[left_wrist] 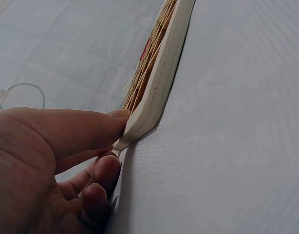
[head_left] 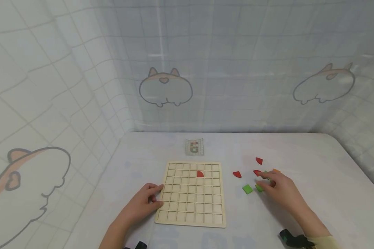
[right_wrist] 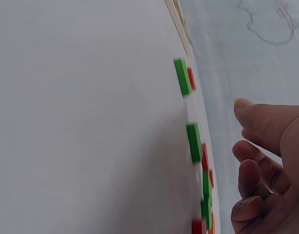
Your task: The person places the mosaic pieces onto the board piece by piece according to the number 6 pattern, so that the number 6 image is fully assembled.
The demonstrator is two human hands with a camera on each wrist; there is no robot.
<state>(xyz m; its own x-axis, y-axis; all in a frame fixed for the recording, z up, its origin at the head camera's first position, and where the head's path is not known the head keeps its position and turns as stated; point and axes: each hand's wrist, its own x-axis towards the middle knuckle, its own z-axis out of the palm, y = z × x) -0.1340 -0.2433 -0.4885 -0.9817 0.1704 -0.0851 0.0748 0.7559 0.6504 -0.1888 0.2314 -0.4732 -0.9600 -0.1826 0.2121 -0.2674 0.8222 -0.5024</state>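
Observation:
A pale wooden grid board point(head_left: 190, 193) lies flat with one red quarter-round piece point(head_left: 200, 174) in an upper cell. At its left edge my left hand point(head_left: 142, 202) holds on with thumb and fingertips; the left wrist view shows the thumb on the board's rim point(left_wrist: 157, 85). To the right, my right hand point(head_left: 280, 188) hovers over loose pieces, thumb and fingers apart. Near its fingertips are a red piece point(head_left: 257, 172) and a green square point(head_left: 259, 188), partly covered. In the right wrist view nothing shows between the fingers point(right_wrist: 249, 156).
A small card with a coloured figure on a grid point(head_left: 194, 147) lies behind the board. Another green square point(head_left: 247, 189), red pieces point(head_left: 237, 174) and an orange piece point(head_left: 276, 170) lie to the right. A patterned curtain point(head_left: 230, 69) surrounds the white table point(head_left: 137, 155).

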